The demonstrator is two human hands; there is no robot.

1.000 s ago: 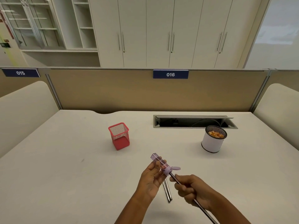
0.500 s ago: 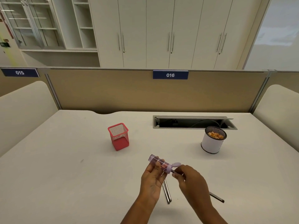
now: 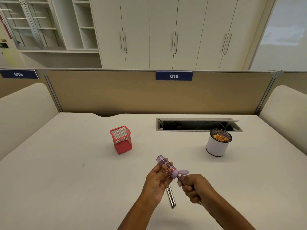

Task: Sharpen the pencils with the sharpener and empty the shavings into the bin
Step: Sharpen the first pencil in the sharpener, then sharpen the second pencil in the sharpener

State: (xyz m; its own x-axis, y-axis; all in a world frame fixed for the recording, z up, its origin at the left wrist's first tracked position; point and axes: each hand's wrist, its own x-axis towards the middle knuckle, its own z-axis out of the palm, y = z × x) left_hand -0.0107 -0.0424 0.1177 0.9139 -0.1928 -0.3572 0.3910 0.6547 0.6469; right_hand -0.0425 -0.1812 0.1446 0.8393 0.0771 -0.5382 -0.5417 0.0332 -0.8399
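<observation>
Sharpener (image 3: pixel 164 164) clamped in left hand (image 3: pixel 156 181) grip; right hand (image 3: pixel 194 186) pinches pencil (image 3: pixel 179 178), apparently inserted; label (image 3: pixel 174 76) reads 016.

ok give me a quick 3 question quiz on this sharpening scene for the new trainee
1. True or false: the left hand holds the purple sharpener.
2. Which container already has shavings in it? A) the red mesh cup B) the white bin C) the cable tray
3. Fill in: the right hand grips a ____ that goes into the sharpener's end.
Key: 1 true; 2 B; 3 pencil.
</observation>
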